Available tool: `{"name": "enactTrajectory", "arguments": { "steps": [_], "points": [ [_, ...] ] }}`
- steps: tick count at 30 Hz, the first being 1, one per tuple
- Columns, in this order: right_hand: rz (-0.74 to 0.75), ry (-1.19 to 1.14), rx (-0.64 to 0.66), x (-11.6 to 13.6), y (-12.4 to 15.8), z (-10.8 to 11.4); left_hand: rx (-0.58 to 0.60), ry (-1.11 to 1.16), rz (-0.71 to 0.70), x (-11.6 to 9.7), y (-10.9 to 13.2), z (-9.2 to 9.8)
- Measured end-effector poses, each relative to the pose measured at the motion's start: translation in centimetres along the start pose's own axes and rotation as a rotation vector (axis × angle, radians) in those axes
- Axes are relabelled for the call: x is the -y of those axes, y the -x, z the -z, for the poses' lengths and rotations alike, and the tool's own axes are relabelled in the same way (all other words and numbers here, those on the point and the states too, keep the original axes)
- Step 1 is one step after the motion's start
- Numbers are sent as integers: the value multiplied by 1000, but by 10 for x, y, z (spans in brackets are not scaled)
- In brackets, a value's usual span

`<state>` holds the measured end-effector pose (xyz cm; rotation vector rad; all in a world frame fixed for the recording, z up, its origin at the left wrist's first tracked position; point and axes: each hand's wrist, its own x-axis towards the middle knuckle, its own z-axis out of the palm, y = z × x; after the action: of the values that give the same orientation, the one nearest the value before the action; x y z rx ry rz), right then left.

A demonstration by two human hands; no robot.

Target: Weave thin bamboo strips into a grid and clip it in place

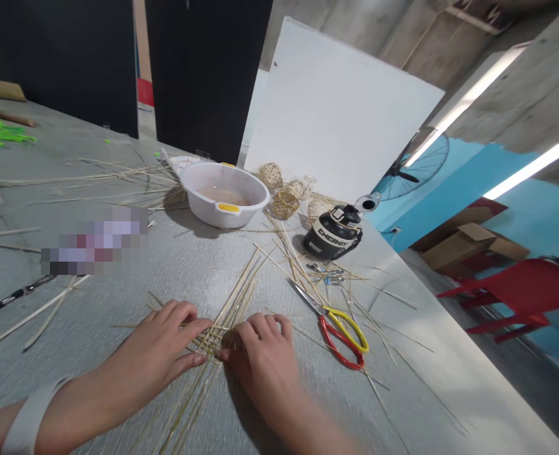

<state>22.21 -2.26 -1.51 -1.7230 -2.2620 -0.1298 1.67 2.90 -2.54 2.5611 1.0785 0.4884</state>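
Thin bamboo strips (236, 306) cross one another in a small woven patch (210, 342) on the grey table. At its left side my left hand (165, 338) is closed on the strips, with the thumb and fingertips at the weave. My right hand (266, 354) is curled over the right side of the patch, its fingertips pressing the strips; part of what lies under them is hidden. Scissors (324, 309) with one yellow and one red handle lie to the right of my right hand, blades slightly apart.
A white basin (222, 218) with yellow handles holds cloudy liquid. Near it are woven bamboo balls (285, 205), a black jug (331, 234) with its lid up, and metal clips (327, 273). Loose strips (398, 294) spread rightward. A red chair (521, 291) stands beyond the table edge.
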Motion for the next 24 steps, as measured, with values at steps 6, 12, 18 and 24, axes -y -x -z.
{"name": "enactTrajectory", "arguments": {
  "steps": [6, 12, 18, 24],
  "points": [
    [72, 6, -14, 3, 4, -8, 27, -16, 23, 0, 1, -3],
    [-20, -124, 56, -4, 0, 1, -14, -48, 7, 2, 5, -9],
    [-99, -93, 79, -7, -4, 8, 21, -61, -8, 2, 3, -8],
    [-35, -4, 14, 0, 3, -2, 74, -96, -2, -6, 2, -3]
  ]
}}
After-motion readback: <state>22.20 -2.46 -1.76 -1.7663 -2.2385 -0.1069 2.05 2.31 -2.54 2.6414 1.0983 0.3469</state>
